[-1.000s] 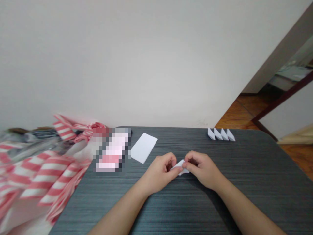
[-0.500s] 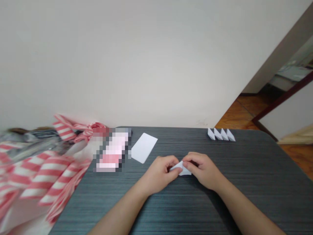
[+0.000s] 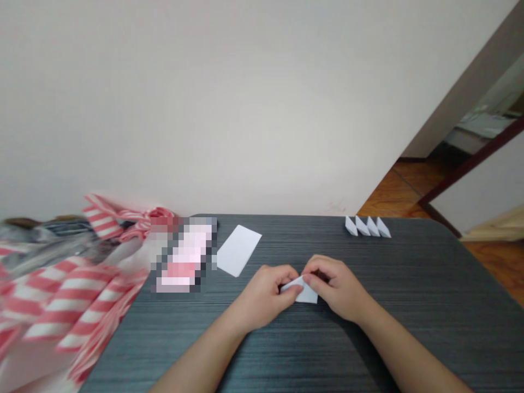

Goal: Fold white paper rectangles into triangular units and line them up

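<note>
Between my two hands is a small folded white paper (image 3: 308, 295), held just above or on the dark table; I cannot tell if it touches. My left hand (image 3: 272, 295) pinches its left side, thumb in front and fingers behind. My right hand (image 3: 333, 285) pinches its upper right part near the top point. A squarish flap of the paper hangs down toward me between the thumbs. Part of the fold is hidden by the fingers. Flat white paper sheets (image 3: 239, 251) lie beyond my left hand. Several folded white paper pieces (image 3: 367, 227) stand in a row at the far right.
The dark wood-grain table (image 3: 262, 355) meets a pale wall (image 3: 262, 109) at its back edge. A blurred-out pinkish object (image 3: 186, 254) lies on the table's left. Red-and-white striped cloth (image 3: 69, 295) is heaped beside the table's left edge. Wooden floor (image 3: 385, 188) shows at the right.
The paper between my hands has tilted, and its lower flap now shows larger and squarer. My hands stay pinched on it, nearly in place. The view has shifted slightly.
</note>
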Action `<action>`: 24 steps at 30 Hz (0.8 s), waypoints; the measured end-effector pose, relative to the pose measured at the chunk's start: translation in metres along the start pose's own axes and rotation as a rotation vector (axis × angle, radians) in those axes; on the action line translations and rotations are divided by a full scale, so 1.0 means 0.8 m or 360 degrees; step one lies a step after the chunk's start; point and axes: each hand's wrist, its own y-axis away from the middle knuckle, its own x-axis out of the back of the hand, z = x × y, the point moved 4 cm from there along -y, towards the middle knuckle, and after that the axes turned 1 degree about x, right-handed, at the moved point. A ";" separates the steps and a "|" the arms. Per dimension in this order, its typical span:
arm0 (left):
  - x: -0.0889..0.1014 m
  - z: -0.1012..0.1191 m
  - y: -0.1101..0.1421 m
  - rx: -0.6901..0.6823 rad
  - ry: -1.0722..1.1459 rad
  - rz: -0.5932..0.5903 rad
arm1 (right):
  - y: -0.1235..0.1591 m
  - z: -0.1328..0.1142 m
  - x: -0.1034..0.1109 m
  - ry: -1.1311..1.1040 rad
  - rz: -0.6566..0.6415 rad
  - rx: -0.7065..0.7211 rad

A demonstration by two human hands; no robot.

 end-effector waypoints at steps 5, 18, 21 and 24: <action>-0.003 -0.001 -0.001 -0.0004 -0.0020 -0.0003 | -0.001 0.001 0.001 -0.0014 0.0011 -0.0060; -0.005 -0.001 -0.002 -0.0036 -0.0096 -0.0079 | -0.003 -0.002 0.001 -0.0002 0.0040 -0.0088; -0.006 -0.002 -0.002 -0.0042 -0.0122 -0.0076 | -0.004 -0.002 0.002 -0.0003 0.0043 -0.0083; -0.007 -0.003 -0.002 -0.0040 -0.0152 -0.0073 | -0.004 -0.004 0.003 0.0021 0.0037 -0.0060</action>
